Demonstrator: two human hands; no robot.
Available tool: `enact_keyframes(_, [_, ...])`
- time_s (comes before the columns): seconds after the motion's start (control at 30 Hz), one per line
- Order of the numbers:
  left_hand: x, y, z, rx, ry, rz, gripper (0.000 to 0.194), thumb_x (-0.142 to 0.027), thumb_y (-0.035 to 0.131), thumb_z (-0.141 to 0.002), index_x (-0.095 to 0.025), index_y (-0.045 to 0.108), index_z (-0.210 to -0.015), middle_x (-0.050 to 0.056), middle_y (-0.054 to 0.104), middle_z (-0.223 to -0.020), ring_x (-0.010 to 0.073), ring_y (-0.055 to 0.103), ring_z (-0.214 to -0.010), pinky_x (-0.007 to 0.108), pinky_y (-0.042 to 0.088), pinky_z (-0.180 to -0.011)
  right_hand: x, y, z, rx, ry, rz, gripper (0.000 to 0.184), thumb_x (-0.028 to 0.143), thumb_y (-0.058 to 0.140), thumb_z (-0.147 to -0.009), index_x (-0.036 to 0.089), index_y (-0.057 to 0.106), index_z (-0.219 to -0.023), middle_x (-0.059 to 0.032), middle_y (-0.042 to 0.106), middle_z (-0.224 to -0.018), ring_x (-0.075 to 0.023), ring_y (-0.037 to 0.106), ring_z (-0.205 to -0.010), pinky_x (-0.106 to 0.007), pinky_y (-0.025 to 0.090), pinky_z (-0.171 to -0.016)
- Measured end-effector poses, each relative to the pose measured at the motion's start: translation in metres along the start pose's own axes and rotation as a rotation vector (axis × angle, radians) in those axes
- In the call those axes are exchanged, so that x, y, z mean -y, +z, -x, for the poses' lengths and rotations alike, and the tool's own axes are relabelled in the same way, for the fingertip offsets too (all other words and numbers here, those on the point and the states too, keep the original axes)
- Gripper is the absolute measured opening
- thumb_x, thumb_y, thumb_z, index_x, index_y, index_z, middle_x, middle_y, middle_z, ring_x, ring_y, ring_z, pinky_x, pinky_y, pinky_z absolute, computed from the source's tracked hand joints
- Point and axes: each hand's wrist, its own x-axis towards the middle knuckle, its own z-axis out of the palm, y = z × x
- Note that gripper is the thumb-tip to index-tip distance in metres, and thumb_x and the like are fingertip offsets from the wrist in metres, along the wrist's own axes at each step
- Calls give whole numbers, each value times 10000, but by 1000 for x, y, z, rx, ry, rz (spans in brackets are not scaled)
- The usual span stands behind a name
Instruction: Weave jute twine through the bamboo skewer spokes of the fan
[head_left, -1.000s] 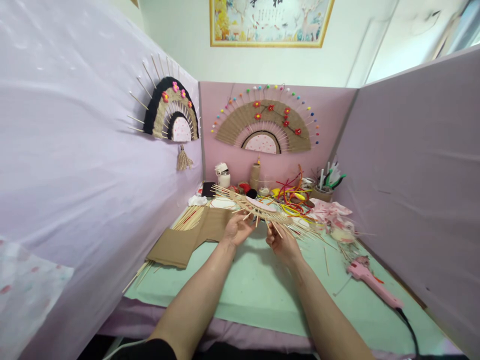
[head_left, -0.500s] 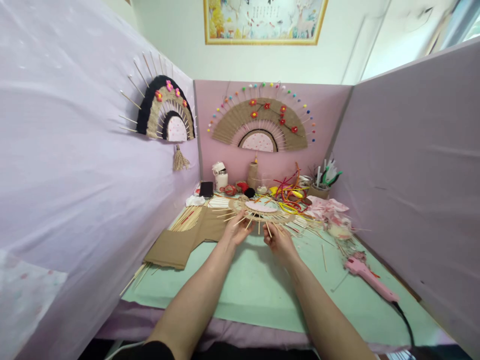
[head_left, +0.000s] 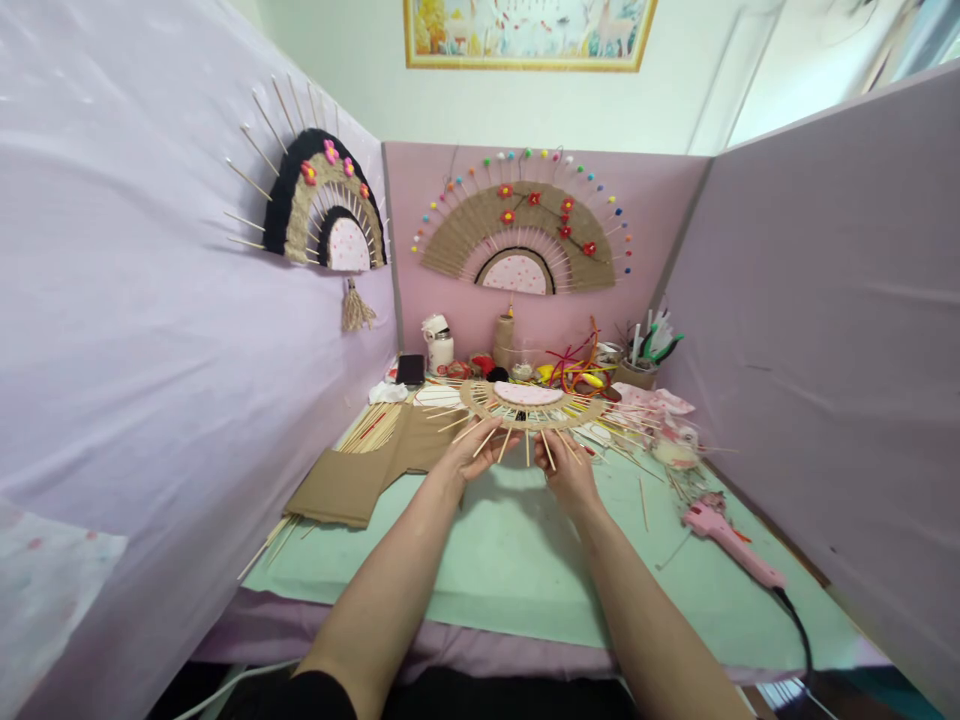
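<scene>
Cardboard fan point(head_left: 529, 394) is being gripped above the counter point(head_left: 517, 570) by left hand point(head_left: 472, 452) and right hand point(head_left: 568, 480) fingers, apparently for balance.

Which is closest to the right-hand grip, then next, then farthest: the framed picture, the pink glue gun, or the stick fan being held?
1. Stick fan: right in the right-hand grip.
2. Pink glue gun: lying off to the right.
3. Framed picture: high up at the back.

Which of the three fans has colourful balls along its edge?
The fan on the back wall: colourful balls line its edge. The fan on the left wall and the fan held by the left hand and right hand have none.
</scene>
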Motion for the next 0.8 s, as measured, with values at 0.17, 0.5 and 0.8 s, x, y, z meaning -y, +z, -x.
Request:
enact_keyframes(0.17, [0,0,-3,-16,108,10,649,-72,641,-707,-269,454,-1297,32,689,-987,141,669,-795,255,533,-756,1,-1,2,33,-18,22,237,418,649,-703,181,631,-695,12,513,-545,-96,415,-479,-225,296,-437])
enact_keyframes(0.5, [-3,-1,-5,-51,349,0,737,-115,656,-714,-301,354,-1361,49,632,-1133,143,656,-838,285,528,-795,5,-1,2,120,151,-25,251,399,679,-662,157,622,-696,20,504,-532,-47,356,-408,-187,228,-390])
enact_keyframes(0.8, [-5,-2,-7,-87,409,10,728,-132,683,-695,-325,389,-1333,31,620,-1157,146,645,-894,256,520,-798,23,-3,10,290,285,-134,217,325,731,-636,152,621,-706,35,494,-515,-21,297,-399,-166,202,-383])
